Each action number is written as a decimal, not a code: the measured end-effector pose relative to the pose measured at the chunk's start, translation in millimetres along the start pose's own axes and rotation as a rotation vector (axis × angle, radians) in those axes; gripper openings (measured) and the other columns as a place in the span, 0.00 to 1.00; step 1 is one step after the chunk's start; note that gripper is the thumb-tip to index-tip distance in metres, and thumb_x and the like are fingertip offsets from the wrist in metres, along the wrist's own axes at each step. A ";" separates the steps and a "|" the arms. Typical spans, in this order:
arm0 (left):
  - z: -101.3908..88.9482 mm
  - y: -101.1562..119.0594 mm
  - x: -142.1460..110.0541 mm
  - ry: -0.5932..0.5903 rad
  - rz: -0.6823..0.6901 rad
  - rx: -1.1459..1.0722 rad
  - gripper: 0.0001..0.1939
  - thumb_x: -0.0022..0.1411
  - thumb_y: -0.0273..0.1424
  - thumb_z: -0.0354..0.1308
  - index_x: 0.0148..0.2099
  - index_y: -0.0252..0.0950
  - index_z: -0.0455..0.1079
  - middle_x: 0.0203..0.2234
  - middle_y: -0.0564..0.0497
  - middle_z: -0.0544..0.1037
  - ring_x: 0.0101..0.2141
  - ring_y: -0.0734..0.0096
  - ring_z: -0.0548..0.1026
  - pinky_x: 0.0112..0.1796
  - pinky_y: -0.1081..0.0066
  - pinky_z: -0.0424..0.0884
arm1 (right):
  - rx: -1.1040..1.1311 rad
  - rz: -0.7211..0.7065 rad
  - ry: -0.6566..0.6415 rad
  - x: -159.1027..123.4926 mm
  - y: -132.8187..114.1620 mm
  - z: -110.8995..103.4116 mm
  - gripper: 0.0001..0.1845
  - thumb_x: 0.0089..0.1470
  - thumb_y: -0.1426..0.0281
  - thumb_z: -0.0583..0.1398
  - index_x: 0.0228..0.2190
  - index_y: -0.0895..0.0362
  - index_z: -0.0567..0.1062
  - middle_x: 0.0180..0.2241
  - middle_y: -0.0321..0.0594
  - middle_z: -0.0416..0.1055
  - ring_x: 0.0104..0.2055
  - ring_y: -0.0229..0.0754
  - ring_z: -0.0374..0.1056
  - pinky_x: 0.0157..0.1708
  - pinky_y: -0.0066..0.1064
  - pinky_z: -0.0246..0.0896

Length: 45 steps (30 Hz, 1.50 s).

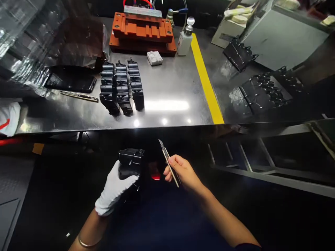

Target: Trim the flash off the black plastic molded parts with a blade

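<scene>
My left hand (pixel 112 188), in a white glove, is closed round a black moulded plastic part (pixel 131 158) below the table's front edge. Part of its lower end is lost against the dark background. To the right, my bare right hand (pixel 180 170) grips a slim metal craft knife (pixel 167 157), its blade pointing up and to the left. Knife and black part are apart. On the table, three black moulded parts (pixel 121 87) of similar look stand side by side, beyond my left hand.
An orange fixture (pixel 142 33) stands at the back of the metal table (pixel 167 83), with a white pump bottle (pixel 185 42) and a white block (pixel 154 58) close by. Yellow tape (pixel 206 80) crosses the tabletop. More black parts (pixel 264 90) lie right; a phone (pixel 70 80) and metal tool (pixel 78 96) left.
</scene>
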<state>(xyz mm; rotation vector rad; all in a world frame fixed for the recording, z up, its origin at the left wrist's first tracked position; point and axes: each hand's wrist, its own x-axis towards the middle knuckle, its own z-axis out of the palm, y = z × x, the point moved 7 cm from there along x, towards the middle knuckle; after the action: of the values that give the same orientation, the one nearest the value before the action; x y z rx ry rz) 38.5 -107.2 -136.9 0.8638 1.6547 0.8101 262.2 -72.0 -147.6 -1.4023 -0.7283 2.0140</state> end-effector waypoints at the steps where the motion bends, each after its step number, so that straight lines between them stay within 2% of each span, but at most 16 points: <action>1: 2.4 -0.4 -0.5 -0.013 -0.015 -0.003 0.34 0.45 0.44 0.70 0.52 0.35 0.66 0.43 0.44 0.79 0.44 0.51 0.78 0.40 0.60 0.76 | 0.012 0.012 -0.007 -3.6 0.7 -2.5 0.31 0.42 0.44 0.67 0.28 0.58 0.67 0.20 0.34 0.75 0.18 0.33 0.71 0.19 0.22 0.66; 5: 7.9 -2.5 -1.9 -0.033 -0.048 0.007 0.34 0.44 0.44 0.71 0.50 0.35 0.67 0.39 0.47 0.80 0.39 0.55 0.79 0.36 0.64 0.76 | -0.004 0.020 -0.023 -16.4 -1.5 -11.5 0.28 0.45 0.46 0.66 0.28 0.58 0.68 0.20 0.34 0.75 0.17 0.32 0.69 0.18 0.21 0.63; 11: 11.1 2.4 -1.7 -0.041 -0.009 0.142 0.33 0.41 0.44 0.72 0.48 0.35 0.68 0.37 0.47 0.80 0.39 0.56 0.78 0.40 0.63 0.75 | -0.058 0.007 -0.037 -26.6 -4.3 -18.6 0.24 0.50 0.49 0.64 0.29 0.58 0.69 0.22 0.34 0.76 0.18 0.32 0.70 0.19 0.21 0.62; 22: 9.8 3.2 -3.4 -0.006 0.029 0.217 0.34 0.38 0.44 0.72 0.46 0.33 0.69 0.37 0.45 0.79 0.39 0.54 0.78 0.41 0.60 0.74 | -0.062 0.011 -0.135 -30.3 -4.7 -8.9 0.23 0.52 0.51 0.64 0.29 0.59 0.69 0.22 0.35 0.76 0.19 0.31 0.70 0.20 0.21 0.64; 28: 9.7 4.5 -4.3 -0.012 0.041 0.176 0.32 0.39 0.42 0.73 0.45 0.33 0.69 0.35 0.46 0.80 0.36 0.58 0.78 0.39 0.62 0.75 | -0.078 0.021 -0.167 -30.0 -1.3 -3.6 0.22 0.53 0.51 0.63 0.29 0.58 0.69 0.22 0.35 0.75 0.19 0.32 0.70 0.20 0.23 0.64; 31: 7.5 1.9 -5.0 0.001 0.053 0.173 0.31 0.39 0.41 0.73 0.44 0.33 0.70 0.34 0.47 0.80 0.34 0.59 0.78 0.38 0.63 0.75 | -0.080 -0.003 -0.169 -26.8 1.3 -2.5 0.20 0.55 0.53 0.63 0.33 0.58 0.71 0.25 0.37 0.76 0.22 0.34 0.71 0.24 0.26 0.68; 35: 4.4 -6.5 -5.6 0.013 0.066 0.078 0.30 0.39 0.40 0.74 0.45 0.34 0.71 0.34 0.48 0.80 0.35 0.60 0.78 0.39 0.63 0.76 | -0.170 -0.172 -0.123 -20.4 -7.3 -8.4 0.16 0.57 0.59 0.61 0.43 0.56 0.72 0.36 0.40 0.76 0.31 0.35 0.72 0.30 0.28 0.70; 39: 5.2 -8.8 -7.2 -0.028 0.084 -0.003 0.27 0.40 0.35 0.74 0.44 0.35 0.71 0.32 0.51 0.80 0.33 0.64 0.78 0.37 0.66 0.77 | -0.548 -0.455 -0.103 -19.8 -32.9 -8.5 0.17 0.64 0.64 0.54 0.52 0.53 0.71 0.39 0.40 0.76 0.37 0.37 0.72 0.37 0.31 0.70; 42: 7.0 4.3 -10.6 -0.068 0.197 0.034 0.21 0.44 0.32 0.73 0.41 0.36 0.72 0.32 0.53 0.79 0.31 0.67 0.78 0.34 0.69 0.76 | -0.802 -0.733 -0.153 -27.0 -55.6 3.0 0.14 0.64 0.68 0.54 0.48 0.55 0.75 0.38 0.41 0.77 0.38 0.39 0.73 0.40 0.31 0.69; 45: 8.4 19.7 -15.4 -0.105 0.330 0.081 0.17 0.48 0.30 0.71 0.42 0.37 0.74 0.34 0.51 0.79 0.33 0.67 0.78 0.36 0.70 0.76 | -1.002 -0.912 -0.206 -34.2 -68.6 15.5 0.12 0.65 0.71 0.53 0.42 0.60 0.75 0.30 0.41 0.74 0.31 0.37 0.69 0.33 0.29 0.65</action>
<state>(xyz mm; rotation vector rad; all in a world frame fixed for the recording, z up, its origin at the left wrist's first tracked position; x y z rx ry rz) 52.3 -109.6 -114.6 1.2376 1.4812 0.9083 267.2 -51.2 -72.3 -0.9491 -2.1773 1.0413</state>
